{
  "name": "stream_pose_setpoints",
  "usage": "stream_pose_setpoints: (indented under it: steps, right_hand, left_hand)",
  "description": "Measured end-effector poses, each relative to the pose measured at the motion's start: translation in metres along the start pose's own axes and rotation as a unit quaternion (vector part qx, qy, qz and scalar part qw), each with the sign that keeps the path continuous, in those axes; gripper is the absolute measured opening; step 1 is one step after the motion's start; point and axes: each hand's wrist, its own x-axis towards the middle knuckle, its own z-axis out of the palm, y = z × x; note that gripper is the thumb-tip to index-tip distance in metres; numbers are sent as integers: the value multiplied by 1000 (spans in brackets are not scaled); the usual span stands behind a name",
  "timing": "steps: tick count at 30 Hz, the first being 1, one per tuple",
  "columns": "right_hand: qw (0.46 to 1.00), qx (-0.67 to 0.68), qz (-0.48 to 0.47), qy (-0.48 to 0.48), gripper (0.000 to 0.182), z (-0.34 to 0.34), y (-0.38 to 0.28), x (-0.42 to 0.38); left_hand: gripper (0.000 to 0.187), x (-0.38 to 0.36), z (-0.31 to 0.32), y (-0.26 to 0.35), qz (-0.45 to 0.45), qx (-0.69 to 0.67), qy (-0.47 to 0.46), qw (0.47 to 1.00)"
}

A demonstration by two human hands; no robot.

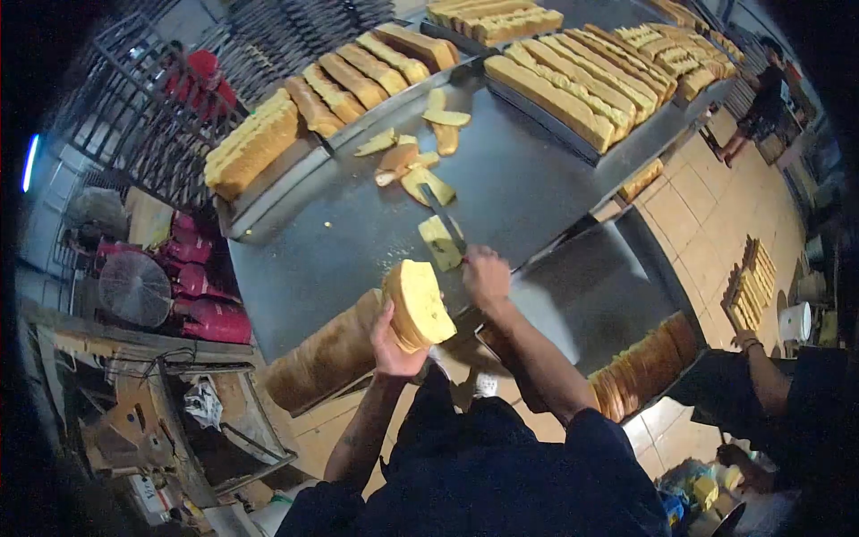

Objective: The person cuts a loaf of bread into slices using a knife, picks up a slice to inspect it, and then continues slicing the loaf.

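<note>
My left hand is wrapped around a thick block of yellow bread, its pale cut face turned up and to the right. In my right hand is a knife, its dark blade pointing away over the metal table. Below the blade lies a square bread slice, partly covered by it. Further off, bread offcuts are scattered in a loose pile. Beside my left hand, a long brown loaf runs along the table's near edge.
Trays of long loaves line the far side, one row at left and another at right. A sliced loaf sits in a tray at my right. Pink sacks lie left of the table. A person's arm reaches in from the right.
</note>
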Motion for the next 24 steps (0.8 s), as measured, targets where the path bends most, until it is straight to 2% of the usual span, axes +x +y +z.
stream_pose_setpoints:
  steps: [2,5,6,8,9,11,13,14,15,18,19,20,22,24]
  right_hand:
    - [995,-83,19,51,31,9,11,27]
    - [995,38,-2,92,25,-6,27,46]
    - [993,62,18,95,22,-9,27,44]
    - [988,107,57,101,18,-16,29,26]
    - [986,138,37,90,17,-30,29,10]
    - [959,255,52,114,20,-27,34,-22]
    - [930,342,138,1,22,-47,24,-59]
    - [929,345,130,10,23,-59,12,-76]
    - [929,349,124,18,25,-71,-3,-94]
    - [934,349,79,14,35,-67,-20,-129]
    - [951,305,28,38,38,-61,-24,-131]
    - [939,334,77,-3,41,-62,-32,-136]
    - [952,300,16,59,46,-46,-37,-138]
    - [964,250,-21,92,45,-37,-46,-134]
  left_hand:
    - [65,4,-7,-4,2,9,15,1000]
    - [57,32,-9,-8,2,70,66,995]
    - [56,52,-24,-22,21,81,106,991]
    - [72,88,-41,-46,48,198,164,965]
    - [77,98,-47,-55,57,314,218,922]
    - [87,111,-55,-68,64,530,316,785]
    - [92,114,-56,-71,103,516,304,794]
    - [95,112,-59,-71,120,511,298,797]
    - [89,110,-50,-59,124,401,209,883]
    - [82,114,-44,-51,111,362,204,903]
    - [74,110,-33,-46,108,380,203,896]
    - [72,110,-32,-48,122,381,196,895]
    - [68,109,-30,-50,152,384,182,892]
    - [66,122,-64,-62,152,298,135,933]
